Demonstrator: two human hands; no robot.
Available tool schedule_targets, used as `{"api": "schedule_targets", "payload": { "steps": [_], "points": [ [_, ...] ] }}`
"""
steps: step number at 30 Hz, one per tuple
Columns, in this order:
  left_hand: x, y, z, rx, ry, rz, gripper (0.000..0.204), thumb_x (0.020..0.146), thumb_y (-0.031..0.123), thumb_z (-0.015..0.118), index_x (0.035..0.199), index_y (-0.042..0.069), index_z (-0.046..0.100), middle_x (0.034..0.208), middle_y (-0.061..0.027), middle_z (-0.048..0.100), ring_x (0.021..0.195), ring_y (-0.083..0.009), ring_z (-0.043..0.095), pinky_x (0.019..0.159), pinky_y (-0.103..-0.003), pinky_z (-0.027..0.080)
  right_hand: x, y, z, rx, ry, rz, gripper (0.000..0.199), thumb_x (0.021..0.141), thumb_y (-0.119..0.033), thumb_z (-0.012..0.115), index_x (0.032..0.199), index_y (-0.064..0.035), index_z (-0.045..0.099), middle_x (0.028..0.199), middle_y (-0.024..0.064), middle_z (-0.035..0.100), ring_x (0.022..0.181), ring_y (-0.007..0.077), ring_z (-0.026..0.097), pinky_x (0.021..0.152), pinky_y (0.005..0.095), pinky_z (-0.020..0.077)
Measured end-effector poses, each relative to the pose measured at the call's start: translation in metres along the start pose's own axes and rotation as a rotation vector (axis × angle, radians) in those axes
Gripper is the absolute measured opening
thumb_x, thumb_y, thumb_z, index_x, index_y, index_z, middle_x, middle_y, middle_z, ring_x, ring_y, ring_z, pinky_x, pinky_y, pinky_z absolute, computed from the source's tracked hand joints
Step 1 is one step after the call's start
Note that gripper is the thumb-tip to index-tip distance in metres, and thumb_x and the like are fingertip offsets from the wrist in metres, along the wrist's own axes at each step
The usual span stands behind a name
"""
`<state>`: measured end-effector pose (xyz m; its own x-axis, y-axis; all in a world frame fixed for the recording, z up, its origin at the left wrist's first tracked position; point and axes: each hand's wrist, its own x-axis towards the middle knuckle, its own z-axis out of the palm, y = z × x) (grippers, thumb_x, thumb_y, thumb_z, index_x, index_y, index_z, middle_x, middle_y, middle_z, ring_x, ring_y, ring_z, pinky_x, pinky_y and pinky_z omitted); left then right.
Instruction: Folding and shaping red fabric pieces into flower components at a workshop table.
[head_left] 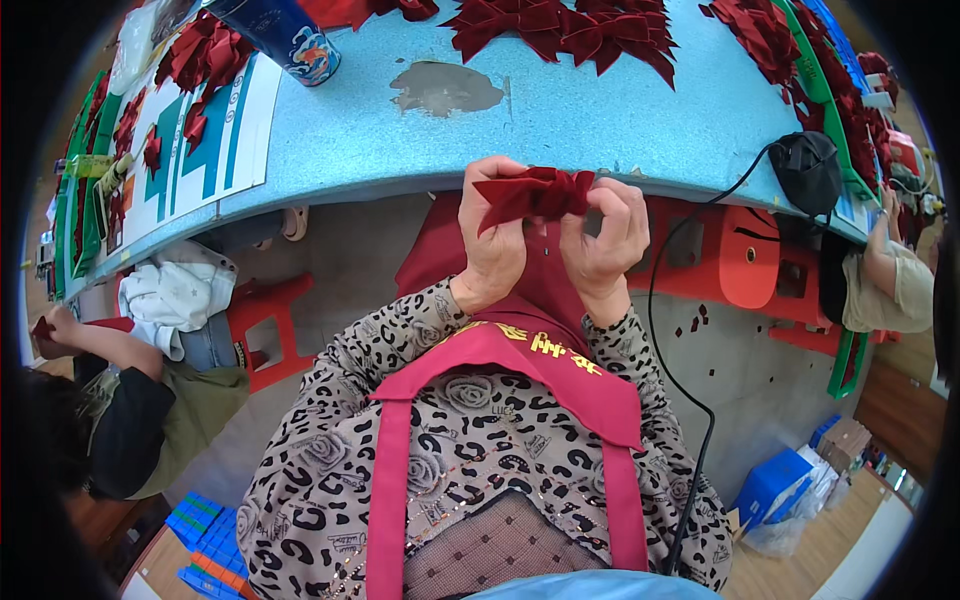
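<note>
A dark red velvet bow (530, 196) is held up between my two hands, just in front of the near edge of the light blue table (400, 140). My left hand (490, 256) is closed on the bow's left part, with a pointed end showing beside the fingers. At the knot end on the right, my right hand (607, 240) pinches the bow with curled fingers. The bow hides some of my fingertips. Farther back on the table lies a heap of similar red velvet bows (565, 35).
A blue printed cylinder (275, 40) stands at the back left. Green trays (825, 90) with red pieces line the right side. A black pouch-like thing (806, 170) and a black cable (655, 290) are at the right. People sit at both sides, near red stools (262, 320).
</note>
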<state>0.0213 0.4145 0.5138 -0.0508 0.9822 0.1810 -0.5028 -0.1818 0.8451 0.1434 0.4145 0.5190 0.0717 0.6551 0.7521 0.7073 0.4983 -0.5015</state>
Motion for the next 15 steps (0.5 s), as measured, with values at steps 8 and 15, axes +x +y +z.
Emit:
{"api": "schedule_targets", "payload": {
  "steps": [8,15],
  "points": [
    [0.004,-0.007,-0.004,0.134,-0.035,0.097,0.019,0.090,-0.004,0.049,0.106,0.003,0.043,0.092,-0.0063,0.057,0.067,-0.0067,0.054,0.056,-0.019,0.045,-0.011,-0.002,0.014,0.674,0.025,0.522,0.014,0.086,-0.005,0.059,0.097,-0.0017,0.051,0.093,0.0054,0.059,0.081,0.0120,0.056,0.072,0.0266,0.0467],
    [0.004,0.007,-0.013,-0.030,-0.106,0.058,0.020,0.092,0.001,0.046,0.112,0.003,0.044,0.098,-0.0056,0.056,0.078,-0.0073,0.056,0.062,-0.019,0.045,-0.012,-0.007,0.021,1.287,-0.040,0.724,0.016,0.088,-0.008,0.058,0.099,-0.0004,0.050,0.096,0.0071,0.058,0.087,0.0128,0.055,0.080,0.0262,0.0442]
  ]
}}
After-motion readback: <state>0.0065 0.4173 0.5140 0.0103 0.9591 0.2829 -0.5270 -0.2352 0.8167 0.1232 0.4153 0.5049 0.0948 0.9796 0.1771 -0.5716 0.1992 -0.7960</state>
